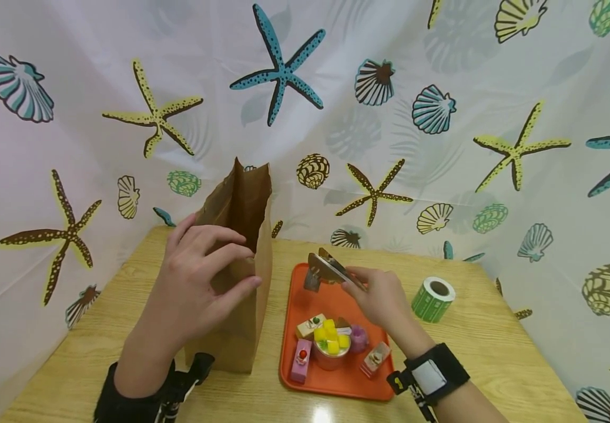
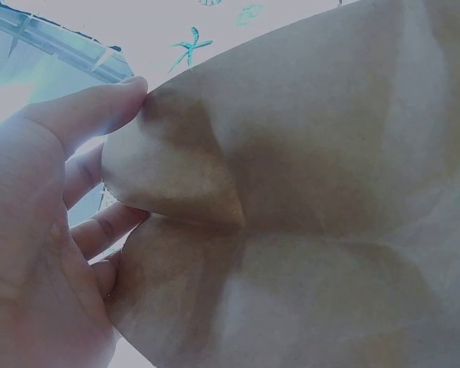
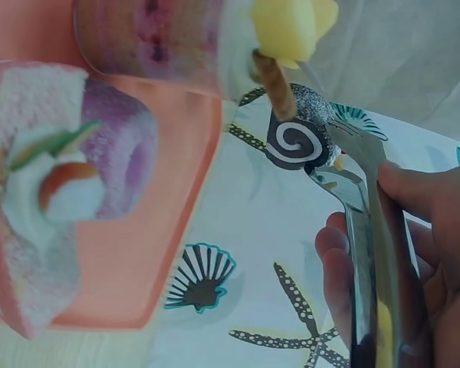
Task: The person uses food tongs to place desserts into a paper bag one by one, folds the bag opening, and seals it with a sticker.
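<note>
My left hand (image 1: 199, 276) is at the near rim of a tall, upright brown paper bag (image 1: 262, 294), whose mouth stands open. In the left wrist view the thumb lies at the bag's edge and the fingers pass behind the folded side. My right hand (image 1: 381, 294) grips metal tongs (image 3: 372, 230) with a fork-like tip. Pinched in the tongs is a dark roll cake slice (image 3: 291, 144) with a white swirl, held above the far part of an orange tray (image 1: 331, 388).
On the tray sit a cup dessert (image 1: 331, 352) with yellow cubes, a purple ring-shaped cake (image 1: 359, 338), a pink cake (image 1: 301, 361), a cream-coloured cake (image 1: 310, 326) and a layered cake slice (image 1: 375, 359). A green label roll (image 1: 433, 299) stands right of the tray. Patterned cloth (image 1: 305, 141) hangs behind.
</note>
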A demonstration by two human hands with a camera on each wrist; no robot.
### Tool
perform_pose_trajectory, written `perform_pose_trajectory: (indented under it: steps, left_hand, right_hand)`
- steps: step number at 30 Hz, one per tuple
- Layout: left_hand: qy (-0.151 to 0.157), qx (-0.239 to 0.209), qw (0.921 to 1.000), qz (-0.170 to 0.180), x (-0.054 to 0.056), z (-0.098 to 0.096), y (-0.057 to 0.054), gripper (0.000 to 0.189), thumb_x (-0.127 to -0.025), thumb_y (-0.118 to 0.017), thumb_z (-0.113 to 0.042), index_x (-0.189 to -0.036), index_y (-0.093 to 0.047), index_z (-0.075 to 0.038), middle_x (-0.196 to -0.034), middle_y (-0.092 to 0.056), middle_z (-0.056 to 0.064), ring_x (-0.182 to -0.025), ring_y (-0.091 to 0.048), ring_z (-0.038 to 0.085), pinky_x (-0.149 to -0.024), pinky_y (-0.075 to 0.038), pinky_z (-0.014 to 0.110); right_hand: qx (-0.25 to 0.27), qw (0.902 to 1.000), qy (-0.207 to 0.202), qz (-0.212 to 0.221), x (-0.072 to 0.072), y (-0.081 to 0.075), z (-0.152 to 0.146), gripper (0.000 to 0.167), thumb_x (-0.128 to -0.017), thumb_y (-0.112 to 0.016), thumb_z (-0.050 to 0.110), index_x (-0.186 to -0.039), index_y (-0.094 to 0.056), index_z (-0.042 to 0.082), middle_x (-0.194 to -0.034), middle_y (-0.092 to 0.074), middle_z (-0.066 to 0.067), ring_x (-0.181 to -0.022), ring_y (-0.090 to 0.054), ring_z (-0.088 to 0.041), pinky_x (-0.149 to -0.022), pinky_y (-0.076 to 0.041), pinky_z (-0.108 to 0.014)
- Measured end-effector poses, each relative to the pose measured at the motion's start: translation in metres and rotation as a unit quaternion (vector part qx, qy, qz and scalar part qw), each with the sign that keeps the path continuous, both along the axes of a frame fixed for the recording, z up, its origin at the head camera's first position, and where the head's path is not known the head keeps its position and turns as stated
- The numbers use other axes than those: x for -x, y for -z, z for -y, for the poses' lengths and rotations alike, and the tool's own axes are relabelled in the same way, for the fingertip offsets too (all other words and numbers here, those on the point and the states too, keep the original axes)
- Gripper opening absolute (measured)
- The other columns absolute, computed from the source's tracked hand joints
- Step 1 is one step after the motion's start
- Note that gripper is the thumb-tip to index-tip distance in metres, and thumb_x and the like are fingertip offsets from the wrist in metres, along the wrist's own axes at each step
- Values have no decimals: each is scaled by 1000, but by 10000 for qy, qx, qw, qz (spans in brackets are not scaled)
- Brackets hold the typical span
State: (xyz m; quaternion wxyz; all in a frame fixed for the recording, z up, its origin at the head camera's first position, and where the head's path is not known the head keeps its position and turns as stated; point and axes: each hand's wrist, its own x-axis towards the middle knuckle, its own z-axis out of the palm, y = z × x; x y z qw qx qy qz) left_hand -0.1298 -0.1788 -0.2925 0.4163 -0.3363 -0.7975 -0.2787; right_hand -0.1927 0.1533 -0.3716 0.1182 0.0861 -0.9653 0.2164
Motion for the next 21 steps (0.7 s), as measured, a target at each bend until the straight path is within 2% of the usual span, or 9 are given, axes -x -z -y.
perform_pose_trajectory:
  steps: [9, 13, 14, 21]
  left_hand:
    - [-39, 25, 9999, -105, 0, -1, 0, 25, -81, -87, -29, -99, -76, -17, -110, -71, 6, -108, -64, 28, -120, -26, 64]
    - [-39, 33, 9999, -94, 0, -1, 0, 24, -81, -86, -30, -99, -76, -17, -110, -71, 6, -108, -64, 28, -120, -26, 64]
    - [-24, 19, 10000, -69, 0, -1, 0, 24, -82, -86, -30, -99, -76, -17, -110, -71, 6, -108, -64, 28, -121, -26, 64]
    - [-94, 79, 9998, -163, -1, -2, -1, 26, -80, -87, -28, -100, -76, -15, -111, -71, 8, -109, -64, 28, -120, -26, 65]
  right_hand:
    - [71, 9995, -32, -295, -3, -17, -2, 44, -98, -73, 36, -137, -70, 16, -112, -79, -15, -45, -35, -14, -48, -31, -29]
    - [148, 9982, -64, -573, -6, -26, -3, 43, -98, -74, 35, -136, -71, 16, -111, -79, -16, -43, -28, -11, -45, -27, -27]
    - [175, 9976, -86, -669, -6, -28, -4, 42, -98, -74, 34, -135, -72, 16, -114, -79, -16, -43, -28, -10, -45, -26, -27]
    - [299, 9930, -236, -1121, -10, -42, -6, 40, -97, -76, 29, -133, -73, 13, -108, -80, -15, -43, -28, -9, -45, -22, -25]
